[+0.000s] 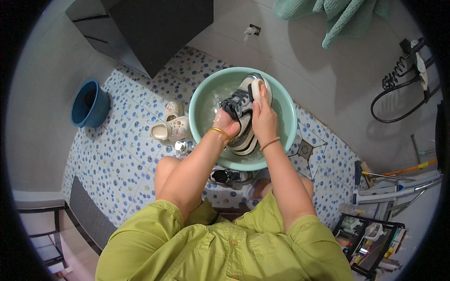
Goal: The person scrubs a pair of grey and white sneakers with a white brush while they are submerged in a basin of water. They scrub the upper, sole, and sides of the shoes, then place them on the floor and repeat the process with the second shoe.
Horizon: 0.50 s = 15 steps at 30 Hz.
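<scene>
A grey-and-white sneaker (239, 99) with dark laces is tilted over the water in a pale green basin (289, 136). My left hand (227, 122) holds the sneaker at its opening, the fingers partly hidden inside. In my right hand (265, 117) is a small cream scrub brush (257, 88) with dark bristles, gripped with the fingers closed round it and pressed to the side of the shoe near the toe. The striped sole of a shoe (244, 146) shows under my hands, low in the basin. Another dark sneaker (227, 176) lies on the floor at the basin's near side.
Cream clogs (177, 127) and a small silver-topped object (181, 147) sit left of the basin. Farther left stands a blue bucket (99, 110). A floor drain (305, 149) lies to the right. A black cabinet (159, 33) juts out at far left; a black rack (370, 243) stands near right.
</scene>
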Available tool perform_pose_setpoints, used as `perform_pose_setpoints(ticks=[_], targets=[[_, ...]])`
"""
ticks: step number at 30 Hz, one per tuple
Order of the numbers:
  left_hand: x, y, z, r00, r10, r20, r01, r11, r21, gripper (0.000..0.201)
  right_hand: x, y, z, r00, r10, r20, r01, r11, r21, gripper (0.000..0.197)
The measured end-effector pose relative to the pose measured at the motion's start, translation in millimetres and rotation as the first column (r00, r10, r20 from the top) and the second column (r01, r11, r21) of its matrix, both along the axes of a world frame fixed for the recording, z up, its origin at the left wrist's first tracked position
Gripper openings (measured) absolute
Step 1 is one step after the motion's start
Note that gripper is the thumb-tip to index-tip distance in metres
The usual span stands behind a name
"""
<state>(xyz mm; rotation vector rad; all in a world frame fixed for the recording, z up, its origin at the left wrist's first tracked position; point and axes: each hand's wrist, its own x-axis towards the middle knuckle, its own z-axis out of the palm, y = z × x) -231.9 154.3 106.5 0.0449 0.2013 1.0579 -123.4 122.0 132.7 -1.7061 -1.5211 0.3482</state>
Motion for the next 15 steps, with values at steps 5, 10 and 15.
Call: perform_pose_setpoints(ticks=[5,10,15], targets=[[-15,-1,0,0.993,-0.094,-0.069,0.097,0.995,0.039,0.034,10,-10,30,0.977,0.04,0.21,-0.026,0.997,-0.066,0.051],[-8,-10,3,0.94,-0.114,-0.32,0.157,0.981,0.112,0.032,9,-10,39,0.965,0.001,0.261,0.028,0.993,-0.11,0.05],[0,-11,-12,0.973,-0.138,-0.183,0.15,0.987,0.054,0.032,9,-7,32,0.881,0.09,0.465,-0.016,0.987,-0.16,0.05]])
